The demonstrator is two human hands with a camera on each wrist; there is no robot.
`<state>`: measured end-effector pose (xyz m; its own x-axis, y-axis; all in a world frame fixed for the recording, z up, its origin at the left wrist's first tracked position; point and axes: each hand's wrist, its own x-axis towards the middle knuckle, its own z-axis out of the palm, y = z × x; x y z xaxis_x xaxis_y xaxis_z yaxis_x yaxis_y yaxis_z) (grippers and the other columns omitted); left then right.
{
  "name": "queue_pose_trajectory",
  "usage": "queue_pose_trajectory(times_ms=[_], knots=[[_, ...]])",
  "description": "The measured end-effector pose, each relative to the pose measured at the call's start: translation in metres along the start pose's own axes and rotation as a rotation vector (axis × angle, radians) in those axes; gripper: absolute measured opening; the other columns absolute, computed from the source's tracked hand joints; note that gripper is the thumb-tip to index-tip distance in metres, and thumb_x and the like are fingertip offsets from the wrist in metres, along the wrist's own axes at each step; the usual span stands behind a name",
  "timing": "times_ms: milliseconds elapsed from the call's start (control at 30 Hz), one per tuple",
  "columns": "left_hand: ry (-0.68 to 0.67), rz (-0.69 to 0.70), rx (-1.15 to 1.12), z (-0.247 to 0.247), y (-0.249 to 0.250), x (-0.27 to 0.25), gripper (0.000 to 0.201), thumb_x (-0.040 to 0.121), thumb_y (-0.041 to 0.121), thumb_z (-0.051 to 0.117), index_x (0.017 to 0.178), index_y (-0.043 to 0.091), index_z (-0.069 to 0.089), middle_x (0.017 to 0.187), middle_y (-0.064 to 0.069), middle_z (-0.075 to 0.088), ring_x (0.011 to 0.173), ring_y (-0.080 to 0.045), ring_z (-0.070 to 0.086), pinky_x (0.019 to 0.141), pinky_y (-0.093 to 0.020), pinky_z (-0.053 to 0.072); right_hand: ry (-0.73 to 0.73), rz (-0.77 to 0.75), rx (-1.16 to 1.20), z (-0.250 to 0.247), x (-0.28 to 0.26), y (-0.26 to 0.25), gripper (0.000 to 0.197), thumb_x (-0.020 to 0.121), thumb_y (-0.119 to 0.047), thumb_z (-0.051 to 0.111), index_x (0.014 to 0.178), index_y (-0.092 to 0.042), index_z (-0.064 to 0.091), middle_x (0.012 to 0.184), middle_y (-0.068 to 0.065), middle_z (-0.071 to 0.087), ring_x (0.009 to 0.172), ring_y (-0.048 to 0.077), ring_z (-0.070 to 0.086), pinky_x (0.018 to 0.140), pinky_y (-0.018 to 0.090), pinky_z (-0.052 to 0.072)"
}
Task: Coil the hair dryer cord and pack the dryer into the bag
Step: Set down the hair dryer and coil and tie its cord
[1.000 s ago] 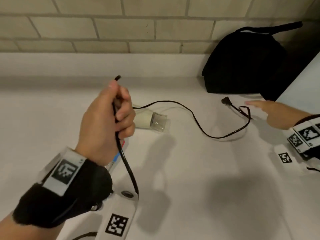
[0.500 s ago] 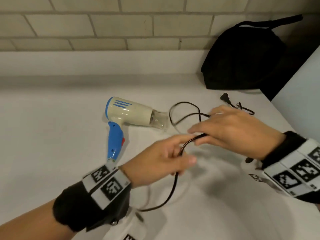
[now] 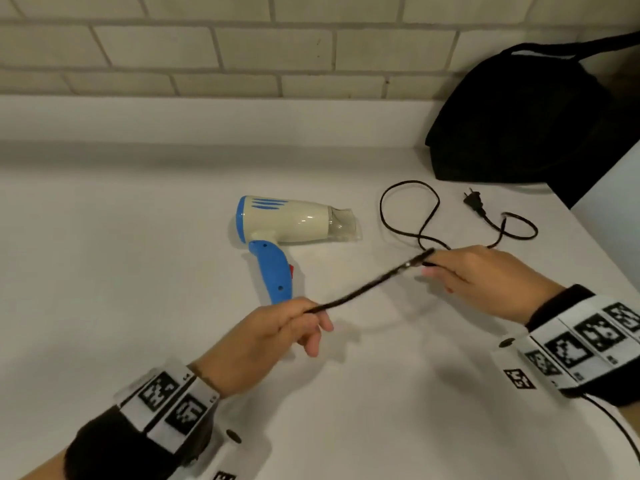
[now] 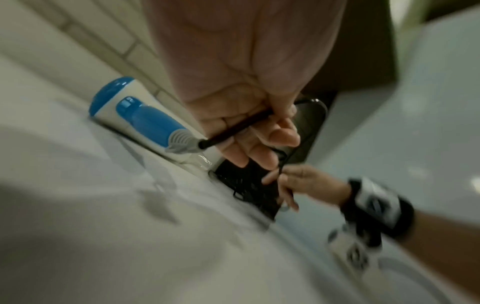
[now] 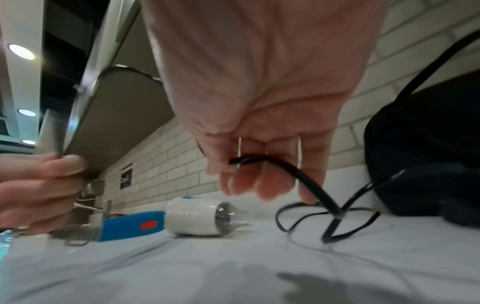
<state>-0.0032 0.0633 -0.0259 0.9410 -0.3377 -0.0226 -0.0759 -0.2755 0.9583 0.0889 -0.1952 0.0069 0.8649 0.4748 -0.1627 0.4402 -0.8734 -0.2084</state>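
Observation:
A cream and blue hair dryer (image 3: 287, 221) (image 4: 145, 121) (image 5: 192, 216) lies on its side on the white counter (image 3: 121, 254), nozzle to the right. Its black cord (image 3: 367, 289) (image 4: 233, 128) (image 5: 306, 183) runs taut between my hands. My left hand (image 3: 277, 327) (image 4: 249, 131) pinches the cord close to the handle's end. My right hand (image 3: 467, 271) (image 5: 262, 164) pinches it farther along. Beyond the right hand the cord lies in loose loops (image 3: 412, 216) ending at the plug (image 3: 473, 200). A black bag (image 3: 526, 119) (image 5: 426, 154) stands at the back right against the wall.
A tiled wall (image 3: 242, 50) with a low ledge runs along the back of the counter. A pale panel (image 3: 609, 209) borders the counter at the right, beside the bag. A cable from my right wrist band trails off at the bottom right.
My hands have drawn apart, pulling the cord straight between them. The left hand has moved down and left, the right hand to the right. The slack loop under the left hand is gone.

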Motion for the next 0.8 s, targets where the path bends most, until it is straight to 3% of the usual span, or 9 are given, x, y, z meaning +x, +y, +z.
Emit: queue_pose_trajectory(times_ms=[67, 167, 300, 400, 533, 633, 733, 800], knots=[[0.061, -0.038, -0.311, -0.011, 0.007, 0.009, 0.016, 0.081, 0.030, 0.048, 0.078, 0.018, 0.058, 0.060, 0.004, 0.069, 0.061, -0.005, 0.063, 0.062, -0.010, 0.046, 0.014, -0.046, -0.009, 0.011, 0.004, -0.008, 0.032, 0.093, -0.042, 0.032, 0.111, -0.029, 0.055, 0.106, -0.005, 0.067, 0.096, 0.019, 0.060, 0.080, 0.036, 0.047], [0.007, -0.043, -0.663, -0.027, 0.013, 0.022, 0.027, 0.068, 0.040, 0.070, 0.079, 0.016, 0.065, 0.075, -0.006, 0.074, 0.075, -0.021, 0.070, 0.069, -0.025, 0.055, 0.065, -0.081, -0.008, 0.024, 0.010, -0.022, 0.033, 0.094, -0.037, 0.033, 0.109, -0.021, 0.057, 0.105, 0.003, 0.068, 0.094, 0.024, 0.061, 0.081, 0.040, 0.049], [-0.004, -0.061, -0.830, -0.032, 0.011, 0.033, 0.032, 0.057, 0.037, 0.077, 0.080, 0.016, 0.070, 0.090, -0.012, 0.075, 0.090, -0.024, 0.070, 0.072, -0.030, 0.057, 0.076, -0.122, 0.039, 0.032, 0.013, -0.044, 0.038, 0.094, -0.023, 0.035, 0.132, -0.029, 0.038, 0.110, 0.002, 0.064, 0.096, 0.026, 0.059, 0.078, 0.039, 0.048], [0.019, -0.074, -0.903, -0.030, 0.009, 0.036, 0.030, 0.057, 0.033, 0.077, 0.080, 0.015, 0.071, 0.096, -0.012, 0.074, 0.095, -0.024, 0.068, 0.074, -0.029, 0.056, -0.012, -0.224, -0.131, 0.041, 0.011, -0.058, 0.040, 0.093, -0.022, 0.033, 0.131, -0.033, 0.032, 0.115, 0.002, 0.063, 0.099, 0.031, 0.059, 0.075, 0.037, 0.047], [0.051, -0.081, -0.905, -0.018, 0.014, 0.044, 0.016, 0.076, 0.026, 0.060, 0.081, 0.016, 0.070, 0.094, -0.007, 0.075, 0.096, -0.019, 0.068, 0.077, -0.025, 0.056, -0.132, -0.422, -0.222, 0.046, 0.006, -0.085, 0.028, 0.095, -0.027, 0.031, 0.120, -0.025, 0.044, 0.110, 0.006, 0.064, 0.093, 0.034, 0.060, 0.063, 0.032, 0.030], [0.041, -0.101, -0.740, -0.003, 0.018, 0.051, 0.024, 0.078, 0.032, 0.045, 0.089, 0.018, 0.063, 0.086, 0.002, 0.076, 0.091, -0.009, 0.068, 0.077, -0.016, 0.054, -0.120, -0.503, -0.169, 0.039, 0.007, -0.098, 0.023, 0.093, -0.019, 0.036, 0.111, -0.023, 0.048, 0.103, 0.005, 0.065, 0.087, 0.032, 0.060, 0.062, 0.032, 0.034], [-0.006, -0.078, -0.545, 0.007, 0.018, 0.054, 0.025, 0.074, 0.037, 0.046, 0.091, 0.029, 0.062, 0.081, 0.008, 0.075, 0.090, -0.005, 0.068, 0.079, -0.015, 0.053, -0.015, -0.545, -0.234, 0.028, 0.003, -0.097, 0.022, 0.076, -0.016, 0.045, 0.087, -0.027, 0.061, 0.070, -0.008, 0.066, 0.062, 0.019, 0.061, 0.052, 0.024, 0.035], [-0.011, -0.070, -0.428, 0.010, 0.018, 0.053, 0.020, 0.080, 0.033, 0.046, 0.092, 0.034, 0.062, 0.078, 0.006, 0.074, 0.082, -0.002, 0.068, 0.069, -0.013, 0.053, 0.105, -0.537, -0.187, 0.025, 0.001, -0.089, 0.024, 0.072, -0.024, 0.039, 0.079, -0.032, 0.060, 0.060, -0.014, 0.062, 0.053, 0.013, 0.058, 0.046, 0.020, 0.034]])
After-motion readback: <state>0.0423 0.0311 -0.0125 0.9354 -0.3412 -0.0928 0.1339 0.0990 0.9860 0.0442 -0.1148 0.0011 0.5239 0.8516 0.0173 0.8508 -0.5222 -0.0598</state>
